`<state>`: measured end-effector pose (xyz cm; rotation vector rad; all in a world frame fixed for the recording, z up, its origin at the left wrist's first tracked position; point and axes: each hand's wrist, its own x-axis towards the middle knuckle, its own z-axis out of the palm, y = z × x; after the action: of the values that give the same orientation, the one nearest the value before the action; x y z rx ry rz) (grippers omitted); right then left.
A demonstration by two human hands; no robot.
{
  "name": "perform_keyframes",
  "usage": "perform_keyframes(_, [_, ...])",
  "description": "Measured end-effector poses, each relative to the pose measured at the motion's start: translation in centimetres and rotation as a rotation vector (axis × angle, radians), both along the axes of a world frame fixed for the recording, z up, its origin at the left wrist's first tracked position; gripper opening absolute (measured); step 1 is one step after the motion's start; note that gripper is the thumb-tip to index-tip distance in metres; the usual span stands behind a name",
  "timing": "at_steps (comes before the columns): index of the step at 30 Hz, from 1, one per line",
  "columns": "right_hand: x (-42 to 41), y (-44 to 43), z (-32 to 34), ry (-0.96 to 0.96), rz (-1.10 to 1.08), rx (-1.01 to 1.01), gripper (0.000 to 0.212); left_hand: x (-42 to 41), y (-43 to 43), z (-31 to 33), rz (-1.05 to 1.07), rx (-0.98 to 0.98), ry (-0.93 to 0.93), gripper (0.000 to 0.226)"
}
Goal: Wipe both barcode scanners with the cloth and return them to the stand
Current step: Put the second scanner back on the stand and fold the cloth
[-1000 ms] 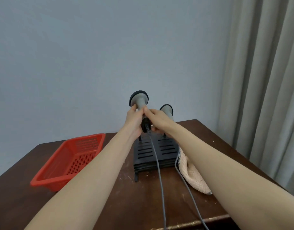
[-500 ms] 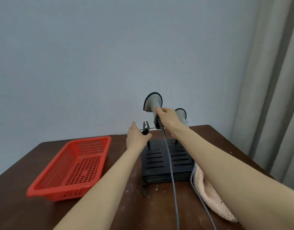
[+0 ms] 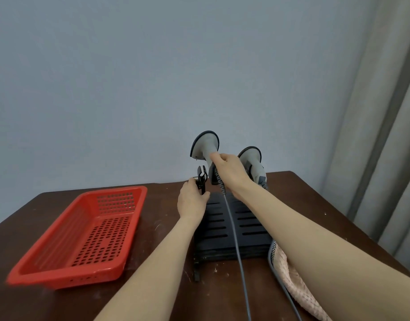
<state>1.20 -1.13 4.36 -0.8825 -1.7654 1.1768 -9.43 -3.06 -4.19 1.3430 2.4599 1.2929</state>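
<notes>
Scanner (image 3: 205,144) in right hand (image 3: 230,172); left hand (image 3: 192,202) grips stand (image 3: 214,227).

**Q:** Where are the scanners?

**A:** A right hand (image 3: 229,172) grips one grey barcode scanner (image 3: 205,144) by its handle, above the black slotted stand (image 3: 213,228). Its grey cable (image 3: 236,246) trails over the stand. A second scanner (image 3: 251,158) sits on the stand's right side.

**Q:** And the other hand?

**A:** The left hand (image 3: 192,200) pinches the stand's empty clip (image 3: 202,179). A red basket (image 3: 116,189) lies left of the stand, and a pink cloth (image 3: 296,288) lies at its right.
</notes>
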Motion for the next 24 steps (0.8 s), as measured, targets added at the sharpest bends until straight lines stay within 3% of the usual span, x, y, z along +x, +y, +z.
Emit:
perform_keyframes(14, [-1.1,0.2,-0.9,-0.074,0.000,0.047,0.038,0.7,0.0,0.0,-0.025,-0.030,0.054,0.021])
perform_keyframes(24, [-2.5,0.0,-1.0,-0.284,-0.060,0.118,0.032,0.8,-0.4,0.5,-0.042,-0.064,0.060,0.021])
